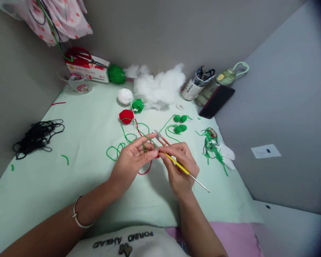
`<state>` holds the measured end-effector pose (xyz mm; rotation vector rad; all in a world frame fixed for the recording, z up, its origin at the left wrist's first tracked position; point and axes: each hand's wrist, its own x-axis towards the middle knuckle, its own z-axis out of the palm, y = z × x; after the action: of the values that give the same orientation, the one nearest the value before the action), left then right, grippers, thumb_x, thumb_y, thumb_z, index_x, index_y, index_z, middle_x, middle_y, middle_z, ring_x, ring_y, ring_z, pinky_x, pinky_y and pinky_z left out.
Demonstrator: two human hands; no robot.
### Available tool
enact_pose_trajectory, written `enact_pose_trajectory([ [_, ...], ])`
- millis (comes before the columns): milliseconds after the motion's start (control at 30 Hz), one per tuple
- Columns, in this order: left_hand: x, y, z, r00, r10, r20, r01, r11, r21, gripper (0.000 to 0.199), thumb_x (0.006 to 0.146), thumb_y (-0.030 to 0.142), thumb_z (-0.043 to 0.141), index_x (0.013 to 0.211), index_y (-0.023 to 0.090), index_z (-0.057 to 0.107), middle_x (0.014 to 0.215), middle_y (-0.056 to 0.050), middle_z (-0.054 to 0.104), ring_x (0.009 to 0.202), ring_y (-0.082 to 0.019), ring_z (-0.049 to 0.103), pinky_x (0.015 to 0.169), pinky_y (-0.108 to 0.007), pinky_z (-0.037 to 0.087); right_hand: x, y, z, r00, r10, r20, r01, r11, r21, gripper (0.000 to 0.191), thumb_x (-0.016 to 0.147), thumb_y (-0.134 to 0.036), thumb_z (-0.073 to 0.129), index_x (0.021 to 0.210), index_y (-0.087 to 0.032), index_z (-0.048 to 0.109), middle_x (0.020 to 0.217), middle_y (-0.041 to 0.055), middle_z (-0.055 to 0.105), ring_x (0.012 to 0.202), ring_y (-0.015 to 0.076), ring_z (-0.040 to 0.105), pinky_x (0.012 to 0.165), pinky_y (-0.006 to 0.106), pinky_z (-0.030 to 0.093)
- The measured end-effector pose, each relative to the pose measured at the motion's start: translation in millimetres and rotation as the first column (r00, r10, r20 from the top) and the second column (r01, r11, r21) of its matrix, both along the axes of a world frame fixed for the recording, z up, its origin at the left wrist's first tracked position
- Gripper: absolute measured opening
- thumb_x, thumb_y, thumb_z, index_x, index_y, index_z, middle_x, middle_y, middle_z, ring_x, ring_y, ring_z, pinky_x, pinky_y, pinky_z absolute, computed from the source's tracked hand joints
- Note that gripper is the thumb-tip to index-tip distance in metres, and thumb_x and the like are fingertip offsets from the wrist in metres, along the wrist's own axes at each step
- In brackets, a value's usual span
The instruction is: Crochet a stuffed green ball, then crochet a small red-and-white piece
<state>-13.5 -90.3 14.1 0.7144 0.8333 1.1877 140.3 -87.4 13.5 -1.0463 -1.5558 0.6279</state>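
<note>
My right hand [179, 166] grips a crochet hook [180, 166] with a yellow handle; its bare metal end points down and to the right. Between the thumb and fingers of my left hand [135, 155] is a small red crochet piece [157, 155], mostly hidden by the fingertips. Green yarn [146, 138] runs over my raised left index finger. The hook's working tip meets the piece where both hands come together. Just beyond my fingers lie orange-handled thread snips [163, 139]. A red yarn ball [126, 116] and a small green yarn ball [137, 106] sit farther back.
White stuffing [160, 85] is heaped at the back, beside a white yarn ball [125, 96]. Small green crocheted balls [180, 128] lie right of centre. Black yarn [37, 137] is at left, yarn scraps [212, 146] at right. A phone [216, 101] leans near a pen cup [194, 87].
</note>
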Motion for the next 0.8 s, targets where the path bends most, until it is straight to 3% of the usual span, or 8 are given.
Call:
enact_pose_trajectory([
  [133, -3, 2, -0.4, 0.998, -0.053, 0.032, 0.054, 0.998, -0.040, 0.055, 0.084, 0.027, 0.082, 0.136, 0.023, 0.065, 0.091, 0.000, 0.070, 0.089, -0.014, 0.066, 0.087, -0.026, 0.050, 2, 2, 1.1, 0.983, 0.109, -0.146, -0.128, 0.984, -0.127, 0.011, 0.091, -0.027, 0.073, 0.099, -0.030, 0.079, 0.084, 0.0028, 0.070, 0.075, 0.0181, 0.065, 0.066, 0.034, 0.054],
  [200, -3, 2, -0.7, 0.999, -0.044, 0.014, 0.045, 0.998, -0.052, 0.057, 0.082, 0.026, 0.083, 0.136, 0.022, 0.065, 0.088, 0.000, 0.069, 0.087, -0.013, 0.066, 0.086, -0.025, 0.050, 1, 3, 0.1, 0.987, 0.117, -0.110, -0.129, 0.986, -0.109, 0.011, 0.093, -0.026, 0.070, 0.099, -0.029, 0.078, 0.083, 0.0032, 0.071, 0.075, 0.0188, 0.065, 0.067, 0.035, 0.055],
  [267, -2, 2, -0.5, 1.000, -0.013, 0.008, 0.013, 0.999, -0.042, 0.057, 0.081, 0.025, 0.083, 0.135, 0.021, 0.065, 0.085, 0.001, 0.069, 0.084, -0.012, 0.064, 0.085, -0.024, 0.050, -1, 1, -2.2, 0.997, 0.041, 0.063, -0.043, 0.998, 0.037, 0.019, 0.094, -0.021, 0.067, 0.106, -0.030, 0.078, 0.086, 0.0043, 0.071, 0.078, 0.0197, 0.065, 0.069, 0.037, 0.055],
  [333, 0, 2, 0.7, 0.999, 0.003, 0.055, 0.000, 0.999, -0.051, 0.056, 0.081, 0.026, 0.083, 0.135, 0.021, 0.066, 0.082, 0.002, 0.068, 0.080, -0.011, 0.063, 0.083, -0.022, 0.050, -5, -3, -4.9, 0.975, -0.087, 0.205, 0.037, 0.971, 0.237, 0.032, 0.092, -0.013, 0.067, 0.115, -0.033, 0.077, 0.087, 0.0043, 0.070, 0.080, 0.0193, 0.064, 0.070, 0.036, 0.054],
  [400, 1, 1, 3.3, 0.992, -0.018, 0.126, 0.032, 0.993, -0.111, 0.054, 0.081, 0.027, 0.084, 0.132, 0.020, 0.068, 0.082, 0.001, 0.069, 0.078, -0.010, 0.062, 0.081, -0.022, 0.050, -8, -7, -6.1, 0.967, -0.153, 0.202, 0.082, 0.944, 0.321, 0.039, 0.091, -0.009, 0.067, 0.118, -0.036, 0.076, 0.087, 0.0034, 0.067, 0.078, 0.0180, 0.063, 0.068, 0.035, 0.053],
  [500, 0, 2, 8.4, 0.980, -0.062, 0.191, 0.099, 0.977, -0.189, 0.047, 0.081, 0.027, 0.083, 0.126, 0.020, 0.073, 0.092, -0.003, 0.072, 0.082, -0.012, 0.063, 0.081, -0.023, 0.050, -7, -7, -3.4, 0.997, -0.069, 0.033, 0.064, 0.988, 0.140, 0.030, 0.091, -0.013, 0.069, 0.110, -0.035, 0.079, 0.087, 0.0037, 0.067, 0.078, 0.0178, 0.062, 0.064, 0.033, 0.052],
  [600, -3, 3, 11.1, 0.974, -0.098, 0.206, 0.139, 0.971, -0.193, 0.046, 0.083, 0.026, 0.082, 0.127, 0.022, 0.073, 0.093, -0.003, 0.073, 0.085, -0.012, 0.064, 0.084, -0.023, 0.050, -3, -1, -0.2, 0.984, 0.044, -0.173, -0.057, 0.996, -0.073, 0.016, 0.091, -0.023, 0.072, 0.100, -0.032, 0.081, 0.087, 0.0041, 0.069, 0.081, 0.0188, 0.063, 0.067, 0.033, 0.052],
  [800, -10, 6, 8.3, 0.975, -0.121, 0.189, 0.156, 0.971, -0.184, 0.046, 0.084, 0.026, 0.082, 0.129, 0.025, 0.072, 0.088, 0.000, 0.070, 0.082, -0.009, 0.063, 0.081, -0.020, 0.049, 3, 7, -2.6, 0.893, 0.159, -0.420, -0.254, 0.950, -0.179, 0.010, 0.090, -0.031, 0.073, 0.097, -0.029, 0.081, 0.090, 0.0038, 0.067, 0.085, 0.0193, 0.062, 0.076, 0.035, 0.051],
])
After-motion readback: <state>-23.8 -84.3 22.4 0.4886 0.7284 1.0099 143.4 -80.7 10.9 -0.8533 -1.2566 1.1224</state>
